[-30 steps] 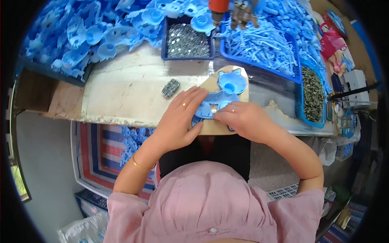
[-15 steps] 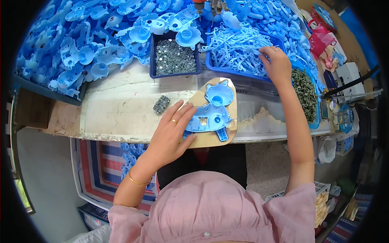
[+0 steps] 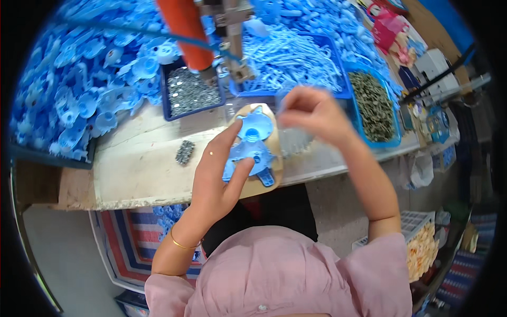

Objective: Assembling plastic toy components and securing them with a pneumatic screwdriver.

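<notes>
Our left hand point(image 3: 211, 171) is spread over the blue piece point(image 3: 258, 145); we can't tell if our right hand point(image 3: 318, 115), curled farther right, holds anything.

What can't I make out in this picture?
In the head view:
Right hand: blurred, so I can't tell whether it holds anything.
Blue plastic piece: partly hidden by the left hand.
Orange tool: top cut off by the upper edge.
Silver bits: too small to make out singly.
</notes>
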{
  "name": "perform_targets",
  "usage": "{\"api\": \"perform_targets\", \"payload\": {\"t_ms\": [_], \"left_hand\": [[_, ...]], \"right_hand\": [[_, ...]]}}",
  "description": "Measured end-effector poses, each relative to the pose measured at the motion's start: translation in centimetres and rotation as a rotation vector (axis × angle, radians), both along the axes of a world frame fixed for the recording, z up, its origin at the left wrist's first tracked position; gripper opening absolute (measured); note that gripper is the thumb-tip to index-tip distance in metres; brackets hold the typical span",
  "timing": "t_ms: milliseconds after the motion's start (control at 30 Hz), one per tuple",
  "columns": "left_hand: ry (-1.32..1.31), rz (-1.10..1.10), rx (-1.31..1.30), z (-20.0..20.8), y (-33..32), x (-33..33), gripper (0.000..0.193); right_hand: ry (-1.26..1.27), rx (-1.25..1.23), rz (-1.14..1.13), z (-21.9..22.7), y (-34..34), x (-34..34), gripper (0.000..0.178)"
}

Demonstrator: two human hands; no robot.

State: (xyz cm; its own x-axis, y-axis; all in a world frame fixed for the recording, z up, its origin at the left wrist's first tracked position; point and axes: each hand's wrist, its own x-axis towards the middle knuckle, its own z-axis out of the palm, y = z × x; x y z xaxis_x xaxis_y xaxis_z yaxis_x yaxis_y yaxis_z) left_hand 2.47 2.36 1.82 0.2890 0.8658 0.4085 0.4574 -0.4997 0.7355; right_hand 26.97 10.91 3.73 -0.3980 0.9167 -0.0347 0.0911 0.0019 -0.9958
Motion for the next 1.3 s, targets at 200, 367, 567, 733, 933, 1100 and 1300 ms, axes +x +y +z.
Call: {"api": "perform_targets", "payload": {"t_ms": [200,367,567,733,933,1100,1300], "left_hand": [[-0.429,-0.003,-0.305,-1.6,1.0,4.1,0.026],[-0.632,0.0,-0.476,-1.3,1.2,1.7,0.022],[-0.551,-0.075,-0.494,-1.4,0.4,2.6,0.026],[-0.463,-0.096,-0.52,-1.0,0.3,2.4,0.026],[-0.354,-0.101,-0.461,-1.6,0.2,2.7,0.025],[-0.378,-0.189,-0.549,-0.9,0.4,4.3,0.02],[-0.353,-0.162,-0.558,-1.4,0.8,4.4,0.025]], "right_hand": [[-0.161,0.198,0.014,-0.8,-5.8,-1.0,0.014],[-0.885,0.648,-0.724,-1.3,-3.6,12.7,0.014],[-1.292,0.652,-0.758,-3.8,-2.6,19.9,0.014],[-1.067,0.619,-0.797,-3.4,-1.8,21.0,0.012],[-0.363,0.186,-0.661,0.3,-2.8,17.5,0.013],[-0.302,0.045,-0.217,2.3,-4.8,7.5,0.016],[-0.273,0.006,0.052,2.0,-5.2,1.9,0.017]]}}
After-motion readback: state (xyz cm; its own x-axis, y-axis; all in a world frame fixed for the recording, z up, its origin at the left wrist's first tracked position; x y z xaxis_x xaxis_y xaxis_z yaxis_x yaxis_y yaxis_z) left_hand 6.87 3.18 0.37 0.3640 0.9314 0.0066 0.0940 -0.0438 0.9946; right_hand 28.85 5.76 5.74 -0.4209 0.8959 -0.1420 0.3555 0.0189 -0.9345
